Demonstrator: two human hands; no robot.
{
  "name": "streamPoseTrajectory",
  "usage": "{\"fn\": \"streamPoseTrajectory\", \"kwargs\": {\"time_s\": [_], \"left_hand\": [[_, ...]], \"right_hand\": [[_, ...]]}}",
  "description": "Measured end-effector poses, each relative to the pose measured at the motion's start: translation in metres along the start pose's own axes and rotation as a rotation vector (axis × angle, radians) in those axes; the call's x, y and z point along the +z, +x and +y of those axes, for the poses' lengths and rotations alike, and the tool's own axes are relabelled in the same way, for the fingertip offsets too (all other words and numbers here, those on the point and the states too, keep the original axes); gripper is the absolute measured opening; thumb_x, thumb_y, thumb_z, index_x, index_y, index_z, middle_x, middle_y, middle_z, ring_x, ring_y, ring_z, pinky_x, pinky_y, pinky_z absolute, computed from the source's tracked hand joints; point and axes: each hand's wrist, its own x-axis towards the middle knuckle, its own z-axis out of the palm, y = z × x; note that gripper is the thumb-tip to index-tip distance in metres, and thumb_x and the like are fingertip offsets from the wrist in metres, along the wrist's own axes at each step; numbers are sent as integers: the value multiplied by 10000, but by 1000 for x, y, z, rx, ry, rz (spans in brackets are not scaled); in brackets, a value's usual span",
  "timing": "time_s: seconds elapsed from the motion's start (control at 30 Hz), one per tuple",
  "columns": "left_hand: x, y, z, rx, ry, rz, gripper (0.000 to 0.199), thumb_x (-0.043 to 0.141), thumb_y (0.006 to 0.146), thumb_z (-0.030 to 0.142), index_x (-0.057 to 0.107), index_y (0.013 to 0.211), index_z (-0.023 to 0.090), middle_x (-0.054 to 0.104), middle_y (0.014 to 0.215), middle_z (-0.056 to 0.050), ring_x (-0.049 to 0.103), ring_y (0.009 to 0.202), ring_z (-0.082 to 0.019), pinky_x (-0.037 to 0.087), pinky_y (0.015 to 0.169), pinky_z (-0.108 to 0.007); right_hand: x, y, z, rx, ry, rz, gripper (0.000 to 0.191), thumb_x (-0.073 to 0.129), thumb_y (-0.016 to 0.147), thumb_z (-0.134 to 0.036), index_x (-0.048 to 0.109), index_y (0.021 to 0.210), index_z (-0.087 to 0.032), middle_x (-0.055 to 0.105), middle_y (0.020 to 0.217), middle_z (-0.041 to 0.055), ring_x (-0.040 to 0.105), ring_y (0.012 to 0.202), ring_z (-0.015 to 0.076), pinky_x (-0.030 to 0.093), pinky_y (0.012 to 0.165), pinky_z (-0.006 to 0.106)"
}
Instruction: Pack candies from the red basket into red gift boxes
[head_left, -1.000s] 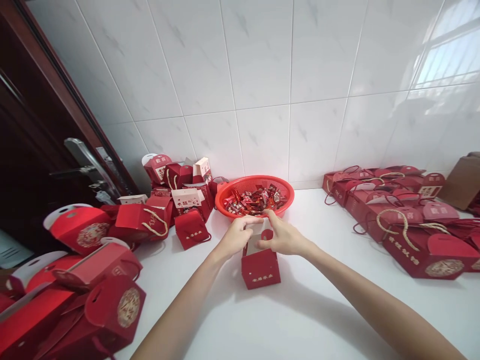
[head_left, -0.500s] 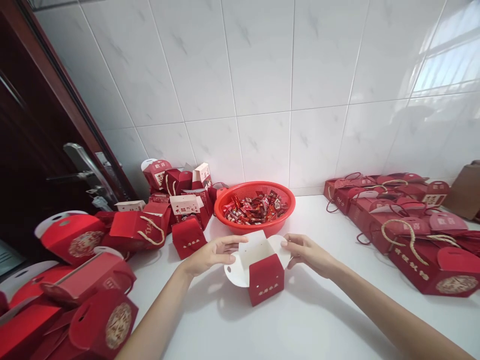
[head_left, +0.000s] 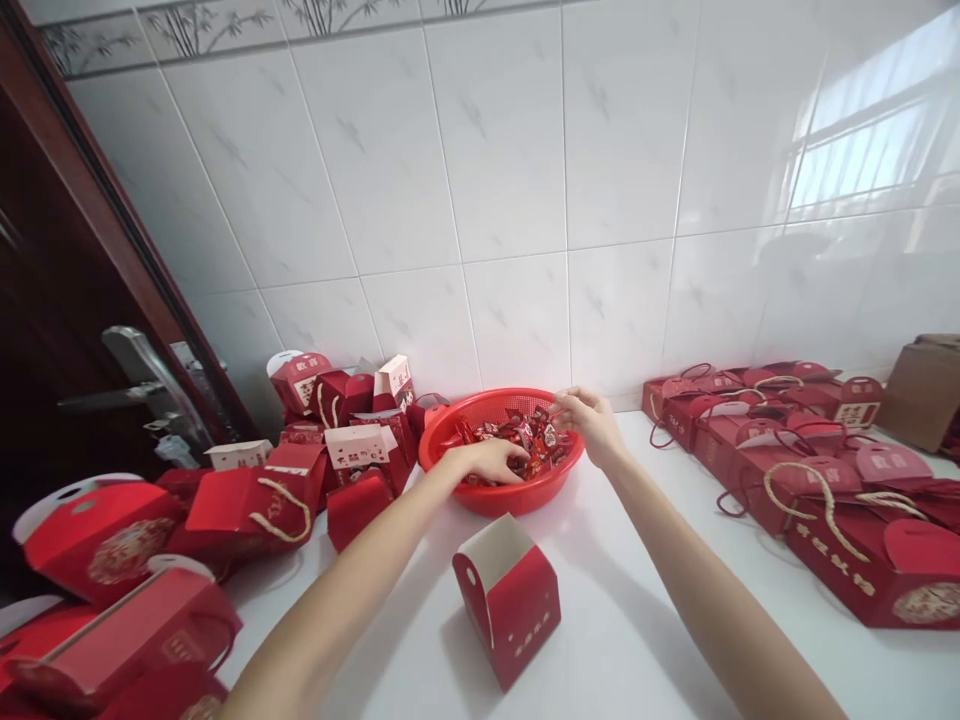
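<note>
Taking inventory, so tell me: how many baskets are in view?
1: the red basket, between the open box and the tiled wall. Others may be hidden behind the piled boxes.

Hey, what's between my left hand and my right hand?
In the head view, small wrapped pieces in the red basket lie between your left hand and right hand.

White marbled wall tiles [head_left: 510, 160], bamboo-patterned border [head_left: 210, 27] above; bright window reflection [head_left: 862, 155] right; dark door [head_left: 45, 270], metal handle [head_left: 142, 362] left.
</note>
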Motion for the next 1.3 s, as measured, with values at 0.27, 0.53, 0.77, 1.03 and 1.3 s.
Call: {"fn": "streamPoseTrajectory", "kwargs": {"time_s": [0.27, 0.53, 0.77, 1.03, 1.3], "left_hand": [[1, 31, 15, -120, 274, -126, 424, 650, 662, 258, 691, 1078, 185, 723, 1048, -127, 686, 891, -287, 514, 709, -315], [1, 56, 29, -228, 273, -205, 502, 644, 619, 181, 658, 1121, 194, 742, 1081, -134, 700, 880, -274, 542, 716, -319], [5, 55, 24, -213, 245, -157, 321, 653, 605, 189, 710, 919, 150, 747, 901, -141, 693, 775, -285, 526, 676, -330], [-8, 45, -5, -49, -132, -35, 236, 722, 548, 219, 744, 783, 217, 713, 700, 14, 668, 769, -225, 482, 703, -268], [-27, 30, -36, 43, -787, 278, 371, 725, 546, 219, 691, 914, 186, 695, 849, 9, 644, 810, -170, 517, 815, -314]], "right_hand": [[11, 32, 44, -42, 14, 172, 136, 657, 609, -312, 594, 654, -200, 654, 587, -4, 563, 509, 120, 459, 545, 257], [6, 40, 56, -16, -16, 141, 136, 631, 600, -280, 611, 711, -203, 667, 617, -8, 581, 556, 138, 473, 579, 271], [5, 39, 53, -7, 19, 143, 126, 639, 586, -262, 610, 694, -206, 665, 620, -17, 580, 546, 117, 472, 581, 249], [4, 40, 53, 2, 45, 160, 103, 621, 583, -242, 597, 679, -210, 654, 631, -19, 573, 575, 117, 477, 593, 246], [7, 41, 54, 43, -25, 174, 98, 618, 624, -225, 605, 720, -208, 651, 688, -26, 604, 620, 123, 474, 580, 238]]}}
